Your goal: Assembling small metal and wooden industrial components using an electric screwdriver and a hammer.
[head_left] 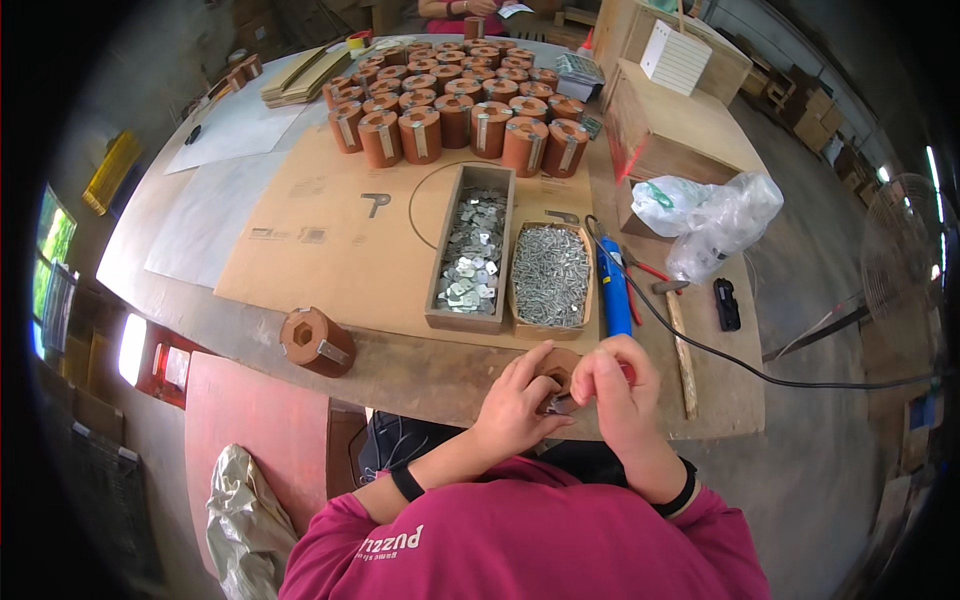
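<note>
At the table's near edge, a reddish-brown cylinder [562, 362] with a hollow centre lies largely hidden under my hands. My left hand [512, 402] grips it, fingertips curled at a dark metal piece on its side. Close beside, my right hand [622, 395] is closed in a pinch above the same spot; a bit of red shows by its fingers, but what it holds is hidden. Another brown cylinder [316, 342], with a six-sided hole and a metal strip down its side, lies apart to the left.
Beyond my hands stand a wooden box of flat metal plates [470, 250] and a tray of screws [551, 275]. A blue power tool [612, 290], red-handled pliers [645, 268] and a hammer [682, 350] lie right. Several brown cylinders [420, 135] crowd the back; a person [460, 8] is beyond.
</note>
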Demonstrator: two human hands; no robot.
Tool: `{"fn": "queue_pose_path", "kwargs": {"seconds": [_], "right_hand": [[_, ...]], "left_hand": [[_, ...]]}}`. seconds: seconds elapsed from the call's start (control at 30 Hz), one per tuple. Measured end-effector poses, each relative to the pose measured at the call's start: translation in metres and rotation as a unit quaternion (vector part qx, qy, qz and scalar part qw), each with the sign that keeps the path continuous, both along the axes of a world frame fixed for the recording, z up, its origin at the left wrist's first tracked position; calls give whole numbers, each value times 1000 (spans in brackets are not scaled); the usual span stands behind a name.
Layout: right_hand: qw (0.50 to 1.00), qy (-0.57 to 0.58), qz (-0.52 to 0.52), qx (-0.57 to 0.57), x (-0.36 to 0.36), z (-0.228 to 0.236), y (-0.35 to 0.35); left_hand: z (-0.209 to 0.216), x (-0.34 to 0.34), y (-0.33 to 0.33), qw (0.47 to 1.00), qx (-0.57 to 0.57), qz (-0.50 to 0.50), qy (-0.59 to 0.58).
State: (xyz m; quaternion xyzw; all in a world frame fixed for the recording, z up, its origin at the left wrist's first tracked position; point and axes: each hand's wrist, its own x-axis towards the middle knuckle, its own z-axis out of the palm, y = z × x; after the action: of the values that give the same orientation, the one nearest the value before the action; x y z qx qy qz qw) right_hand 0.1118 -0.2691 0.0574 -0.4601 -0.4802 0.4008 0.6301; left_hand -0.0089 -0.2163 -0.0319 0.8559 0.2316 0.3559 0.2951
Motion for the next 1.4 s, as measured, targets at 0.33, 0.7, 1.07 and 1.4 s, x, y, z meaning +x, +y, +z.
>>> {"fn": "queue_pose_path", "kwargs": {"seconds": [0.33,0.7,1.07,1.4], "right_hand": [[991,-76,-111,12,-17,-10,4],[978,-69,179,86,13,-14,16],[960,47,274,-24,29,-10,20],[961,227,82,139,55,-3,-15]], "left_hand": [[-5,0,2,1000,-3,-7,-10],[3,-7,12,998,18,-52,-8],[17,-9,12,993,-22,-104,53],[19,-17,30,982,8,-163,93]]}}
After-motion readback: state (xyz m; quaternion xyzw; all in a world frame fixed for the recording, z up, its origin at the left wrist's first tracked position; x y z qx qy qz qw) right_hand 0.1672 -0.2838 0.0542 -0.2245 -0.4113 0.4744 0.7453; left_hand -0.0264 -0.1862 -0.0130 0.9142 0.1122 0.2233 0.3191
